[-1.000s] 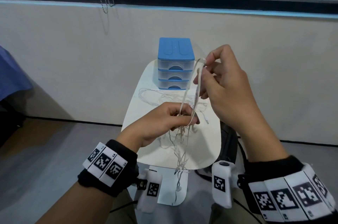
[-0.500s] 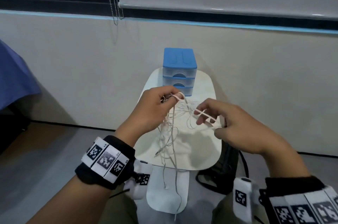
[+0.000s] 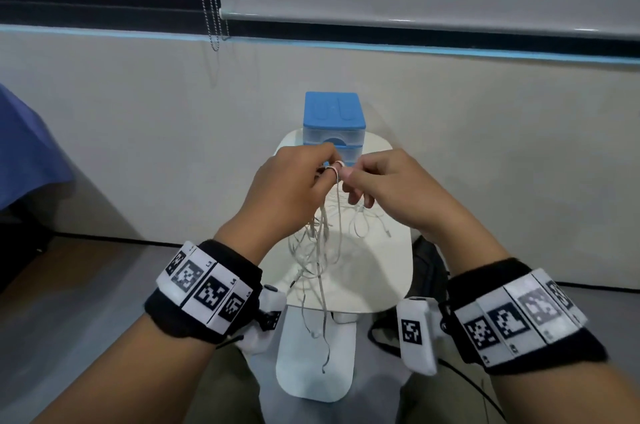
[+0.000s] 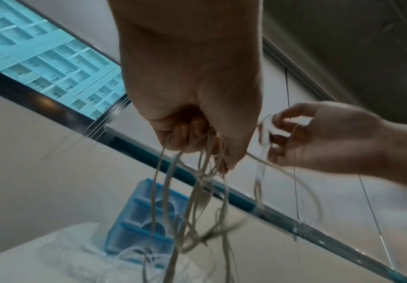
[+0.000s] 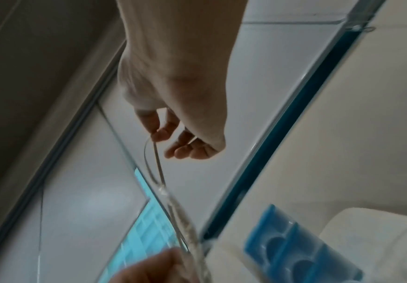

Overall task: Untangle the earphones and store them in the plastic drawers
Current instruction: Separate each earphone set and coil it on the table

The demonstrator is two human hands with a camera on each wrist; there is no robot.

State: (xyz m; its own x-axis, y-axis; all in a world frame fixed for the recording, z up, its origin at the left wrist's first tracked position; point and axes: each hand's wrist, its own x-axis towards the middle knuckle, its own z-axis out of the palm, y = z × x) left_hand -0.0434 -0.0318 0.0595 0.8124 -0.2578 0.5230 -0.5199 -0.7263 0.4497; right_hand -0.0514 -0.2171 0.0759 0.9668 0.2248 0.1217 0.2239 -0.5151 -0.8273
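Observation:
A tangle of white earphones [image 3: 320, 247] hangs from my hands over the small white table [image 3: 384, 271]. My left hand [image 3: 323, 171] grips the bundle of cords [image 4: 197, 201] in curled fingers, and strands trail down past the table's front edge. My right hand [image 3: 350, 178] is close against the left and pinches a loop of cord [image 5: 154, 162] between thumb and fingertips. The plastic drawers [image 3: 334, 123], clear with a blue top, stand at the table's far end with all their drawers pushed in. More loose cord lies on the table in front of them.
The table stands against a beige wall under a window with a lowered blind and a bead chain [image 3: 212, 7]. A black bag [image 3: 426, 271] sits on the floor at the table's right. Blue cloth [image 3: 27, 153] is at far left.
My right hand came down from holding a strand high and moved in against my left hand. My left hand rose a little with the bundle.

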